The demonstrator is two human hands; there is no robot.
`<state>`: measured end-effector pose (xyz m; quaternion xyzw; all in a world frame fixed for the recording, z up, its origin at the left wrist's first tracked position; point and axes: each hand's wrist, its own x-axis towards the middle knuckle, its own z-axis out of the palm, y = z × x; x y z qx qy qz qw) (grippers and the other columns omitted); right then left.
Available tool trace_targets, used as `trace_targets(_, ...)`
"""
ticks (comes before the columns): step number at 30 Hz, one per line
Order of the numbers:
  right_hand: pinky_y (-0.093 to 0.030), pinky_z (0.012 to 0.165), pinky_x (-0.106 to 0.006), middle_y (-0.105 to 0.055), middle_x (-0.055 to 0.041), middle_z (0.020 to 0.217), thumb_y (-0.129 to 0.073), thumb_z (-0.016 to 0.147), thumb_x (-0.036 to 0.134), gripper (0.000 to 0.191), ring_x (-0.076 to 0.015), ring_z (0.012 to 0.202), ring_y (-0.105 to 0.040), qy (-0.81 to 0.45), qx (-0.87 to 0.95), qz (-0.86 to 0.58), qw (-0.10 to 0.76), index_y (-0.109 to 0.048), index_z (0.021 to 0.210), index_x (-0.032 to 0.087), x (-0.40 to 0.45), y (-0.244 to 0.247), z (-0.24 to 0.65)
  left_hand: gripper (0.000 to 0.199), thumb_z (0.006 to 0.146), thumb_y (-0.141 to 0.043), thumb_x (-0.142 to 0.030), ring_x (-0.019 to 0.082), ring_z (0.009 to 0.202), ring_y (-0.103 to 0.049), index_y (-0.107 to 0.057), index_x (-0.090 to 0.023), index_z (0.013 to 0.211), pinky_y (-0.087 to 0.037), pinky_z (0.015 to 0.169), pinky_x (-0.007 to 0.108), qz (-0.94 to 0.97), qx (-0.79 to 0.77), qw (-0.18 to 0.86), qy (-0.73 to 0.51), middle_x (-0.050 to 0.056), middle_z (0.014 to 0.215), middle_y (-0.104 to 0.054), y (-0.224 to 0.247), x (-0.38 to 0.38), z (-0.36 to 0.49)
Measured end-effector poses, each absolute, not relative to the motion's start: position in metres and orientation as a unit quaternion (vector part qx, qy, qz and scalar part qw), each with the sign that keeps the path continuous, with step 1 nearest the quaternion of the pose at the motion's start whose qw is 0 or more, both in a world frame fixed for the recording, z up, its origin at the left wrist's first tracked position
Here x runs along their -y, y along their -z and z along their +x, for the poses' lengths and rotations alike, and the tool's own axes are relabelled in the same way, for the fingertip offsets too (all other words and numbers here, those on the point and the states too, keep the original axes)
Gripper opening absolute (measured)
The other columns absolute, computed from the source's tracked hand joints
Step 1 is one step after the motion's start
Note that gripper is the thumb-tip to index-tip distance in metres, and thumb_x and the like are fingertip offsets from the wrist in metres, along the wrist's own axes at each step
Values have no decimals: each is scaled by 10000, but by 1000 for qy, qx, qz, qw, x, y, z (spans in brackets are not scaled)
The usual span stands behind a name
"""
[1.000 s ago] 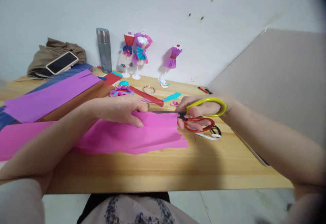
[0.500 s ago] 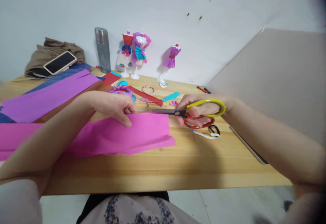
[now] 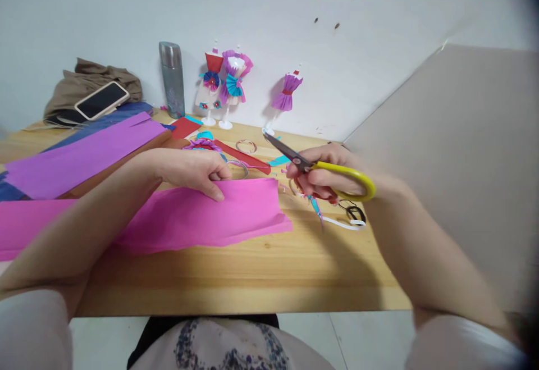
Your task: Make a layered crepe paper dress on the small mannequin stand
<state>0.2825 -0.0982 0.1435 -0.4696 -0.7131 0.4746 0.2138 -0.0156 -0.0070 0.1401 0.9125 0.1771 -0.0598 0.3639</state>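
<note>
Pink crepe sheet [image 3: 248, 210] lies across our worktop [image 3: 236, 280], its upper edge pinched between thumb and fingers of our left hand [image 3: 200, 174]. Our right hand [image 3: 322, 170] is closed round the yellow-handled scissors [image 3: 301, 162], raised above the worktop and apart from the sheet, blades pointing up and leftward; they look closed, though blur makes that uncertain. Behind, three small dressed mannequins [image 3: 236, 81] stand by the wall [image 3: 236, 5].
</note>
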Motion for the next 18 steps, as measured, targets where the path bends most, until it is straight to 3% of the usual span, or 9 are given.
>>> trace_targets(3, -380, 519, -240, -557, 23, 668, -729, 826, 445, 286, -132, 581, -505, -279, 756, -507, 307, -564, 859, 215, 103, -136, 252, 322, 753, -624, -232, 106, 531, -312, -347, -200, 592, -231, 508, 276, 916, -165, 362, 59, -44, 585, -328, -136, 7, -13)
trace_targets(5, -373, 592, -270, -595, -13, 757, -768, 777, 449, 330, -167, 674, -516, -179, 780, -516, 305, -554, 874, 216, 100, -133, 233, 320, 761, -630, -225, 106, 537, -323, -354, -198, 602, -229, 516, 280, 918, -152, 364, 54, -44, 594, -344, -134, 9, -12)
trace_targets(8, -388, 669, -301, -614, -31, 830, -729, 798, 453, 316, -196, 758, -528, -225, 814, -474, 250, -530, 872, 219, 91, -128, 213, 296, 764, -633, -201, 107, 556, -345, -386, -191, 602, -227, 529, 280, 919, -157, 359, 41, -40, 602, -377, -133, 12, -11)
trace_targets(13, -383, 637, -295, -558, 2, 796, -674, 802, 315, 191, -167, 700, -487, -342, 804, -427, 234, -519, 866, 223, 85, -114, 210, 289, 752, -655, -207, 103, 560, -339, -412, -187, 597, -230, 524, 271, 923, -169, 345, 28, -43, 602, -365, -130, 12, -11)
trace_targets(18, -359, 598, -277, -535, 12, 748, -662, 773, 266, 143, -154, 666, -473, -279, 799, -459, 270, -535, 816, 218, 85, -112, 229, 316, 831, -659, -388, 107, 559, -384, -499, -186, 649, -268, 516, 253, 908, -181, 377, 23, -41, 616, -422, -122, 3, -12)
